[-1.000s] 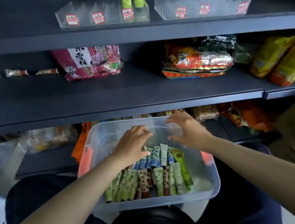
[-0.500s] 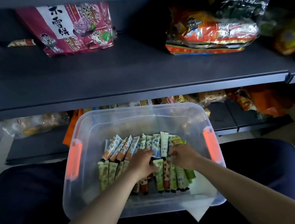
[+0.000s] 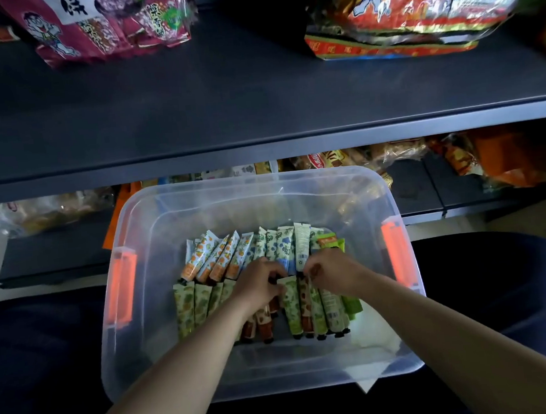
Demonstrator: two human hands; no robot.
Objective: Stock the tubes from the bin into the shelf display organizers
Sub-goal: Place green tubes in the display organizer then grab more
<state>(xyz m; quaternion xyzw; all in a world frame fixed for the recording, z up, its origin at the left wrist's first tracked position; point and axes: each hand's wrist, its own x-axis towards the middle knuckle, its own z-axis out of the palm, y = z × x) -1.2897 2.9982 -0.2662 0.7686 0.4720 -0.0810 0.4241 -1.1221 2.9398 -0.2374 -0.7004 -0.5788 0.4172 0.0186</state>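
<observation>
A clear plastic bin (image 3: 153, 366) with orange handles rests on my lap. Inside lie two rows of patterned tubes (image 3: 223, 257): orange, blue and white ones at the back, green and brown ones at the front. My left hand (image 3: 260, 282) is down among the front row, its fingers curled on the top of a green tube (image 3: 292, 307). My right hand (image 3: 333, 272) sits just right of it, fingertips pinching the tops of the neighbouring tubes (image 3: 330, 307). The shelf organizers are out of view.
A dark shelf (image 3: 256, 109) runs across above the bin, carrying a pink snack bag (image 3: 100, 27) at the left and an orange snack pack (image 3: 413, 13) at the right. A lower shelf behind the bin holds more snack packets (image 3: 376, 158).
My view has tilted down, so the top shelf organizers left the frame. Both hands went from the bin's far rim down onto the front row of tubes and closed on them.
</observation>
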